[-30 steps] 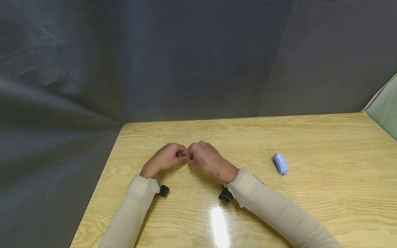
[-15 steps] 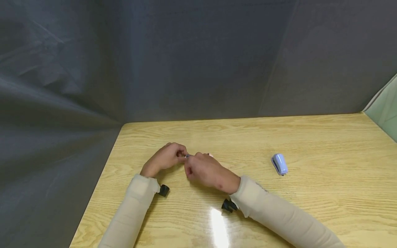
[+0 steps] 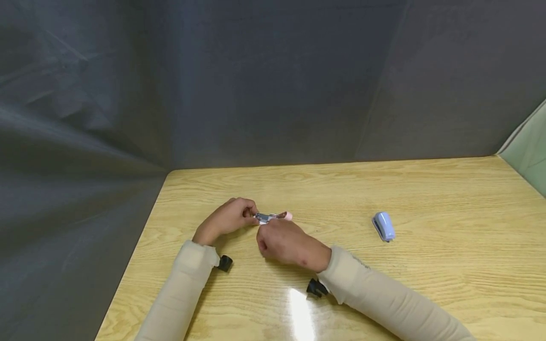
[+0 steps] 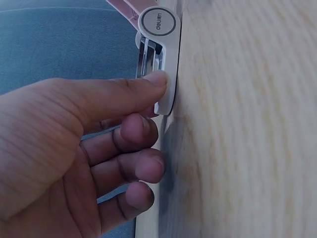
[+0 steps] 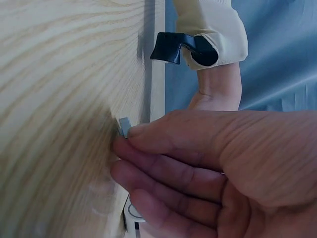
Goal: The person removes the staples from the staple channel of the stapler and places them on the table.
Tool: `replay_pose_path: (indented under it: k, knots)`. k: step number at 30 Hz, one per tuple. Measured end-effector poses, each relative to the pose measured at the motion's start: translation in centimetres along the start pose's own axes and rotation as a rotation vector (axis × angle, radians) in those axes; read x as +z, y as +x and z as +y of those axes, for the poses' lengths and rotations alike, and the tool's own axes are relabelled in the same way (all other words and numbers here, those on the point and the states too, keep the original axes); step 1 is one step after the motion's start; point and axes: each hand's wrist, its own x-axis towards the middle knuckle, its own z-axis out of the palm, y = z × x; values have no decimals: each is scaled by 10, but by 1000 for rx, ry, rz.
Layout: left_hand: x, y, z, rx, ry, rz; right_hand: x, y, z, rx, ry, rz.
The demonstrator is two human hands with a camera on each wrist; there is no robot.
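A small white-and-pink stapler [image 4: 171, 59] lies on the table with its pink cover [image 4: 130, 9] swung up. Its metal staple channel [image 3: 265, 217] shows in the head view. My left hand [image 3: 228, 218] pinches the stapler's front end between thumb and forefinger, the other fingers loosely curled. In front of the stapler, my right hand [image 3: 287, 242] is close over the table. Its thumb and forefinger pinch a short grey strip of staples [image 5: 125, 126], one end sticking out past the fingertips. Part of the stapler is behind the right hand in the right wrist view.
A lilac stapler [image 3: 385, 226] stands on the wooden table [image 3: 448, 265], off to the right of both hands. Dark sheeting [image 3: 273, 85] rises behind the table and along its left side. Black wrist mounts [image 3: 317, 287] stick out below the sleeves.
My right hand has drawn away from the left fingertips, toward the near side and slightly right, uncovering the opened stapler. The left hand has stayed in place.
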Motion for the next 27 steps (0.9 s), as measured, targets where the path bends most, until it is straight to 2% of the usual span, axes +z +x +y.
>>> replay_pose_path:
  k: [6,15,20,27]
  knots:
    - [0,-2,2,-9,7,0,1,0,-2,25,-42,-7]
    - [2,-2,1,0,6,2,3,-4,-1,33,-117,45]
    - [2,-2,1,5,-1,0,2,-5,-1,56,-122,48]
    - [2,-1,-1,-6,-11,-5,5,-7,-2,33,-116,77]
